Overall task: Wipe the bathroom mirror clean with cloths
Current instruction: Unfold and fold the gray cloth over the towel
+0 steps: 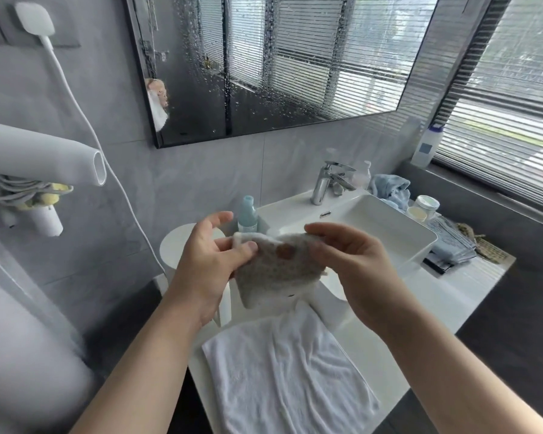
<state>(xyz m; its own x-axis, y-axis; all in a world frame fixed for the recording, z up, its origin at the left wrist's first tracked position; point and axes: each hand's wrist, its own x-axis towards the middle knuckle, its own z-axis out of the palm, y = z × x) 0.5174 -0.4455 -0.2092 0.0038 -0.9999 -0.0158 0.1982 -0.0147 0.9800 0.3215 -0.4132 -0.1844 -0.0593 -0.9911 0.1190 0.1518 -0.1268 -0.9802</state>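
A dark-framed mirror point(279, 64) hangs on the grey wall above the sink, speckled with water drops down its middle. In front of me, over the counter, both hands hold a small grey-beige cloth point(276, 270). My left hand point(210, 264) pinches its left top corner between thumb and fingers. My right hand point(348, 264) grips its right edge, fingers curled over the top. A white towel point(286, 371) lies spread flat on the counter below the cloth.
A white basin point(398, 227) with a chrome tap point(326, 183) sits on the white counter. A pale blue bottle point(247, 214) stands left of it. Blue cloths, jars and a white bottle point(427, 145) crowd the right side by the window blinds. A hair dryer point(38, 151) hangs at left.
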